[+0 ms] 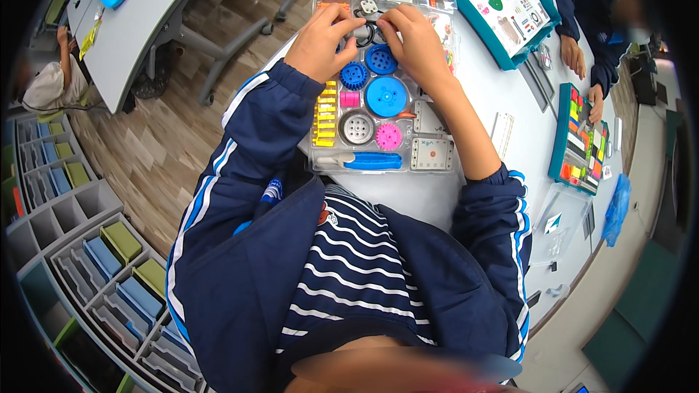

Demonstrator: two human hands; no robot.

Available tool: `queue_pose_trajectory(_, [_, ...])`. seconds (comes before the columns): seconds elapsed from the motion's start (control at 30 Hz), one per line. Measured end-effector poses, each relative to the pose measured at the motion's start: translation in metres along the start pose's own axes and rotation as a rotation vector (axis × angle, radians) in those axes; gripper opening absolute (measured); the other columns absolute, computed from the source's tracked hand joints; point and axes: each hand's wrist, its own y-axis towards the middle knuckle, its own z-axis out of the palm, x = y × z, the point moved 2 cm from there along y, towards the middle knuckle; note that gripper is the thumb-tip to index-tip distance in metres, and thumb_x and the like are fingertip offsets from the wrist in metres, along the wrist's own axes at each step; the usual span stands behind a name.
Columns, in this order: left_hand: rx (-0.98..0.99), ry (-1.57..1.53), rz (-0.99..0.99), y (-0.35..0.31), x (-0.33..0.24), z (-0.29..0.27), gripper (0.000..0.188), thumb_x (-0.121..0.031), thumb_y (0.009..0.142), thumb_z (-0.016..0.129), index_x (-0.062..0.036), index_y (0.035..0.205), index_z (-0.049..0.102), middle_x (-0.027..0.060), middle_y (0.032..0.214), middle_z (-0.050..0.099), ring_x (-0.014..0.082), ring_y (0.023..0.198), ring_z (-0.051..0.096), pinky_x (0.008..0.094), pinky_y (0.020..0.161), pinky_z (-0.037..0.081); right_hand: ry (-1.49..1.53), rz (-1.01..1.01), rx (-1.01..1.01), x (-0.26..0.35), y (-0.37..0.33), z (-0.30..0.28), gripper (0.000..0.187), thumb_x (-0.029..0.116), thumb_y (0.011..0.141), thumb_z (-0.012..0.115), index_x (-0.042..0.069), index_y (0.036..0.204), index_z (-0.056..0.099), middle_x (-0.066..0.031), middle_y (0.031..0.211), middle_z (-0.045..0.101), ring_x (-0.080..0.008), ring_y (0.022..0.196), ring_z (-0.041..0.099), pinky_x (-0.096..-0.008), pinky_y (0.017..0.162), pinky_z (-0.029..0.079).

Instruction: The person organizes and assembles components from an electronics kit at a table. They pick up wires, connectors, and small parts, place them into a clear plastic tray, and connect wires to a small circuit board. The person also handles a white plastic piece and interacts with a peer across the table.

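We've pink gear [389, 136] seated; black cable [372, 32] looks unfinished, left hand [324, 40] and right hand [416, 40] apparently pinching it over far end of clear tray [405, 143].

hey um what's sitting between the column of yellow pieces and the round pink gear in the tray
In the head view, the round grey wheel with holes lies between the yellow pieces and the pink gear.

tray [406, 145]: glossy plastic | blue wheel [377, 97]: smooth plastic | sleeve [266, 127]: matt cloth
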Motion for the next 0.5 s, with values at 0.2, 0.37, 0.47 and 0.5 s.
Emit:
queue_pose_trajectory(0.2, [-0.083, -0.464, -0.173, 0.002, 0.009, -0.006, 0.038, -0.002, 0.088, 0.061, -0.0067, 0.125, 0.065, 0.0085, 0.114, 0.058, 0.0183, 0.102, 0.06, 0.0289, 0.087, 0.051, 0.001, -0.026, 0.038, 0.015, -0.007, -0.009, 0.034, 0.02, 0.078, 0.077, -0.002, 0.096, 0.059, -0.0172, 0.096, 0.059, -0.0354, 0.097, 0.059, -0.0439, 0.083, 0.049])
queue_pose_trajectory(0.37, [-0.085, -0.84, -0.208, 0.001, 0.012, 0.0, 0.041, 0.003, 0.092, 0.056, -0.0082, 0.131, 0.062, 0.0063, 0.121, 0.051, 0.0143, 0.104, 0.058, 0.0272, 0.091, 0.051, 0.022, 0.082, 0.035, 0.015, -0.002, -0.004, 0.035, 0.02, 0.076, 0.078, -0.001, 0.096, 0.059, -0.0161, 0.095, 0.06, -0.0355, 0.099, 0.059, -0.0433, 0.084, 0.049])
queue_pose_trajectory(0.47, [-0.104, -0.637, -0.149, 0.0, 0.011, 0.004, 0.035, 0.0, 0.088, 0.06, -0.0082, 0.121, 0.068, 0.006, 0.112, 0.055, 0.014, 0.103, 0.058, 0.0274, 0.089, 0.05, 0.044, 0.078, 0.014, 0.013, -0.002, -0.003, 0.031, 0.018, 0.077, 0.077, -0.002, 0.093, 0.061, -0.0143, 0.091, 0.061, -0.0314, 0.088, 0.061, -0.0393, 0.077, 0.05])
queue_pose_trajectory(0.5, [-0.106, -0.594, -0.154, 0.0, 0.011, 0.006, 0.034, -0.001, 0.087, 0.061, -0.0083, 0.119, 0.069, 0.006, 0.11, 0.057, 0.014, 0.103, 0.058, 0.0275, 0.088, 0.05, 0.051, 0.062, 0.0, 0.013, -0.003, -0.004, 0.029, 0.017, 0.078, 0.077, -0.003, 0.092, 0.062, -0.0134, 0.09, 0.062, -0.0293, 0.083, 0.062, -0.0373, 0.074, 0.051])
